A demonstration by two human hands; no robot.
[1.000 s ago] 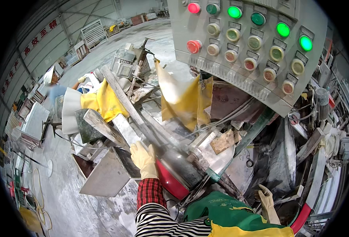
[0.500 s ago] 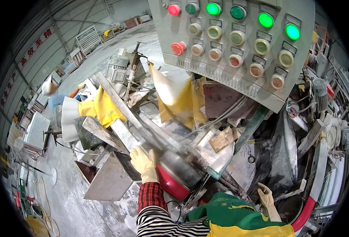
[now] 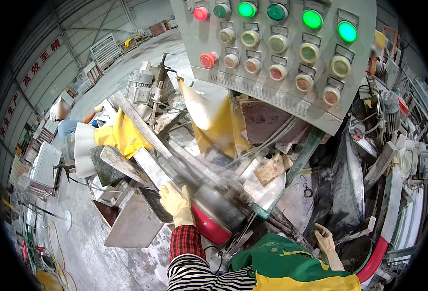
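Note:
My left hand (image 3: 177, 206), in a cream rubber glove, lies with its thumb apart from the fingers beside a machine's red-and-grey rounded housing (image 3: 213, 222). Its fingertips touch the near end of a pale, narrow slab (image 3: 151, 167); no grip around it shows. Lower right, my right hand (image 3: 325, 242), gloved alike, has its fingers loosely extended near dusty machine bars, with nothing visible in it. A long grey beam (image 3: 148, 127) runs from the upper left down to the housing. Over my front hangs a green and yellow apron (image 3: 286, 262).
A grey control box (image 3: 272, 53) with rows of buttons, some lit, hangs ahead. Yellow sheets (image 3: 125, 133) drape over the machine. Stone offcuts (image 3: 135, 220) lean at the left. Another person (image 3: 67, 121) is farther off. A red curved guard (image 3: 374, 262) stands at the lower right.
The control box and surroundings sit slightly farther left in view. Both my hands keep nearly the same place and shape. The other person at the left has shifted a little.

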